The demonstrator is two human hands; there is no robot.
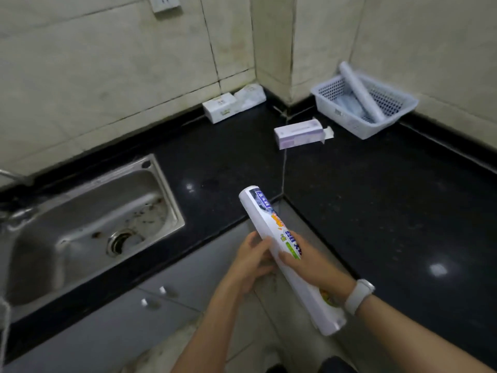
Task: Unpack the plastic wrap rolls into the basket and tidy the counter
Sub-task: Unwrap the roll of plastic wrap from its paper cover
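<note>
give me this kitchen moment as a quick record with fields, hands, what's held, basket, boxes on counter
left hand: grips the wrapped roll at its middle
right hand: grips the same roll, watch on wrist
held item: long roll in a printed wrapper, over the counter's inner corner
basket: at the back right against the wall, one bare roll leaning in it
open box: lying beside the basket, end flap open
other boxes: two at the back wall
sink: at left
</note>
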